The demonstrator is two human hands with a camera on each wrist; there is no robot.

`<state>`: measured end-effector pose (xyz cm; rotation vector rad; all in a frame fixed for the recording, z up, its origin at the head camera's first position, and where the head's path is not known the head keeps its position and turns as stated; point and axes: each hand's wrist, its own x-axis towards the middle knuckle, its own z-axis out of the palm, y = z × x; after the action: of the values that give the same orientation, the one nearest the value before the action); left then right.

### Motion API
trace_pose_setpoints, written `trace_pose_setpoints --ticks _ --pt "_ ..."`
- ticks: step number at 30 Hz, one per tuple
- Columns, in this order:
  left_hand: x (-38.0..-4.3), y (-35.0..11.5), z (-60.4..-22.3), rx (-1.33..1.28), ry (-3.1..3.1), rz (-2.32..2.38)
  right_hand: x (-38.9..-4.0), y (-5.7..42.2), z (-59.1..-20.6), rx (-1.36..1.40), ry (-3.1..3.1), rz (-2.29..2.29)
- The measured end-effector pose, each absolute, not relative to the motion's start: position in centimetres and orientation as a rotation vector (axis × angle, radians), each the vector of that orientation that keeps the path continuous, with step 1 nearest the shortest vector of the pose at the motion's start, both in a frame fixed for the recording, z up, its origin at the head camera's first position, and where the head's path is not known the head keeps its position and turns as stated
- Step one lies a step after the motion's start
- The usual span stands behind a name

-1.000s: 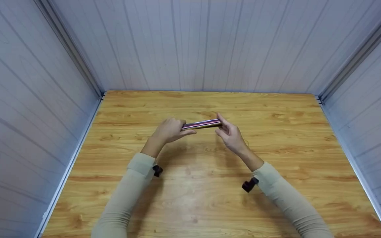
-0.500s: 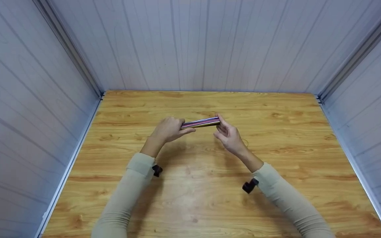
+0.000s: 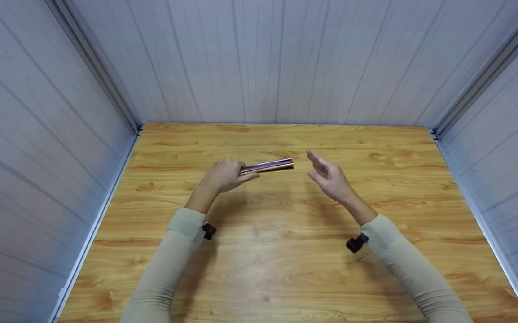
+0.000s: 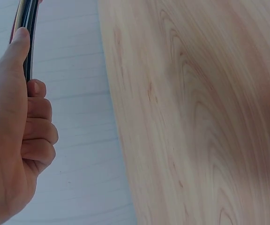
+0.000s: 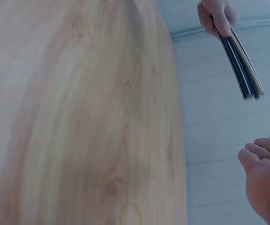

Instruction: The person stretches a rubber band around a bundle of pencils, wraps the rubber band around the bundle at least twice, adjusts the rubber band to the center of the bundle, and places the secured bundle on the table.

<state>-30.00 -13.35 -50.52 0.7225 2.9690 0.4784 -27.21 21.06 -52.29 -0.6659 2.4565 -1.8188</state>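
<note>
My left hand (image 3: 223, 175) grips one end of a bundle of thin, straight, pencil-like sticks (image 3: 270, 166) in purple, white, red, yellow and black. The bundle is held above the table, its free end pointing right and slightly away. Curled fingers and a thumb laid along the sticks show in the left wrist view, where the bundle (image 4: 31, 23) runs out at the top. My right hand (image 3: 331, 179) is a short gap to the right of the free end, thumb apart from the fingers, holding nothing. The right wrist view shows the sticks' ends (image 5: 250, 91) bare.
A thin yellowish loop like a rubber band (image 5: 131, 213) lies on the wood-grain table (image 3: 259, 251). Pale panelled walls (image 3: 259, 63) enclose the table at the back and both sides. Small black cameras (image 3: 357, 243) sit at the sleeve cuffs.
My right hand has let go of the bundle's right end and drawn away to the right, its fingers opening. My left hand has shifted slightly left with the bundle.
</note>
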Motion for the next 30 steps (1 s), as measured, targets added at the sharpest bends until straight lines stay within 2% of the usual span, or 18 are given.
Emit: trace_pose_setpoints --ticks 4,9,12,30 --pt "-30.0 -13.4 -50.4 0.726 2.967 0.482 -28.1 22.9 -51.8 -0.752 2.633 -1.580" --pt "-30.2 -13.3 -50.3 0.737 2.981 0.454 -29.2 25.8 -51.0 -0.946 2.882 -0.954" --pt "-30.1 -13.3 -50.4 0.734 2.987 0.439 -29.6 27.2 -51.0 -0.971 2.879 -0.740" --pt "-30.1 -12.5 -50.9 0.724 2.970 0.436 -29.7 28.6 -54.5 -0.809 2.696 -0.616"
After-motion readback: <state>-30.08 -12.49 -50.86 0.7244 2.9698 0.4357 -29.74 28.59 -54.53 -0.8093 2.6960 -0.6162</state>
